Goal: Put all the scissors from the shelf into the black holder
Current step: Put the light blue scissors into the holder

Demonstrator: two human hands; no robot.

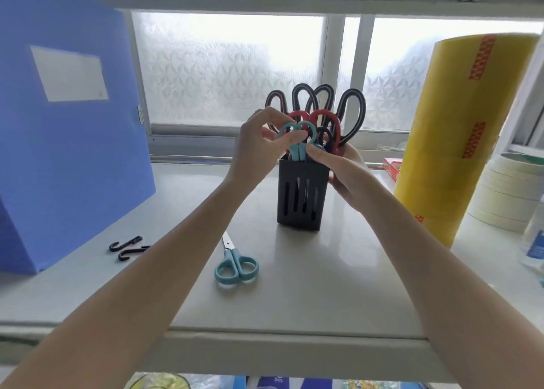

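Observation:
A black slotted holder [301, 195] stands on the shelf [323, 285], filled with several scissors: black-handled ones [350, 112] at the back and a red-handled pair [323, 117]. My left hand [259, 150] pinches the handles of a teal pair of scissors [298, 137] that stands blades-down in the holder's front. My right hand [344, 170] grips the holder's right side, thumb at its rim. A second teal pair of scissors [235, 263] lies flat on the shelf, in front of the holder and to its left.
A blue file box [67, 129] stands at the left, with two black hooks [128, 247] lying beside it. A tall yellow tape roll stack [459, 135], white tape rolls [509, 191] and a red box [393, 168] fill the right side. A window is behind.

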